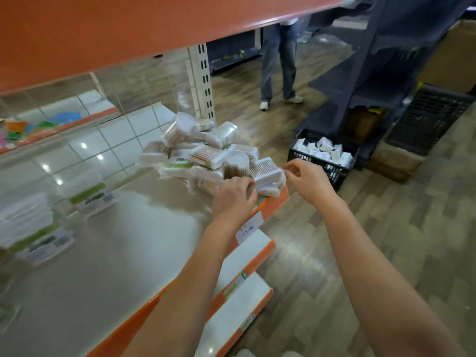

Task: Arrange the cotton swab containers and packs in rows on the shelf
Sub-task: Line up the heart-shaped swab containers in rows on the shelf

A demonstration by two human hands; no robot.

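head view, all places given off the loose pile of cotton swab packs (206,155), which sits heaped at the far right end of the shelf (134,253), right up to its orange front lip. packs lie every which way, with two round containers (180,128) tipped on top at the back, so this looks like dumped stock not yet sorted.

nearest pack (268,176) is at the pile's front right corner, overhanging the lip a little. left hand (234,195) is just in front of the pile, fingers curled onto that pack's left edge and the packs beside it, probably steadying the heap so it does not slide while one pack comes out. right hand (306,177) is at the pack's right side, thumb and forefinger pinching what looks like the wrapper edge; the rest of the fingers are loosely curled. the two-sided hold makes sense for lifting a soft floppy pack flat.

far left of the pile, across a wide bare stretch of shelf, boxed swab containers with green labels (88,194) already stand near the back in a line, so rows likely start there and fill toward the pile.

right of the pile, down on the floor, a black crate (334,171) holds small white packets. beyond the pile, a person's legs (279,63) in the aisle.
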